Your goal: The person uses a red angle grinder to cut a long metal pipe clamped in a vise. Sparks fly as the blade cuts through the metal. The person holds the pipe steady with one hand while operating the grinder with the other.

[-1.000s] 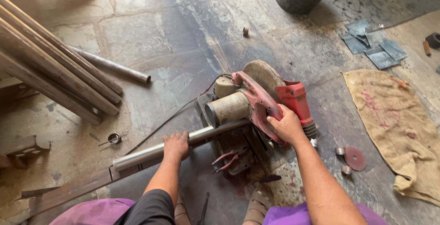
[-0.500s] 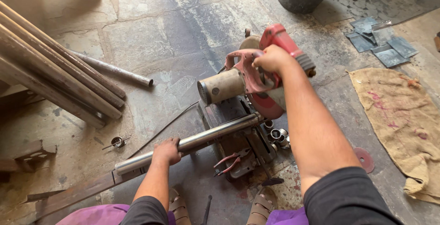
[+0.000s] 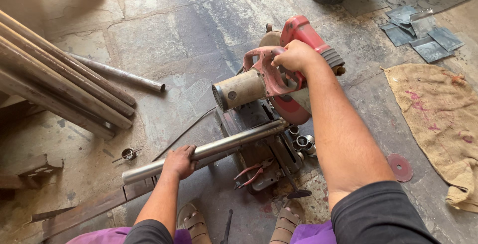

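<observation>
head cam | worn on head | looks steeply down and forward at floor | close, arm's reach

Stone floor, stained and dusty. Chop saw stands at centre. Stacked pipes at 9 o'clock. Burlap sack at 3 o'clock, red disc just beside it. Metal sheets at 2 o'clock.

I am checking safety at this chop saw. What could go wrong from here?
1. The left hand holds the steel pipe bare; if the pipe rolls or kicks under the blade, the hand may be hurt.
2. The right hand holds the saw handle without glove; sparks could burn it.
3. The sandalled feet sit near the saw base, open to falling offcuts.
</observation>
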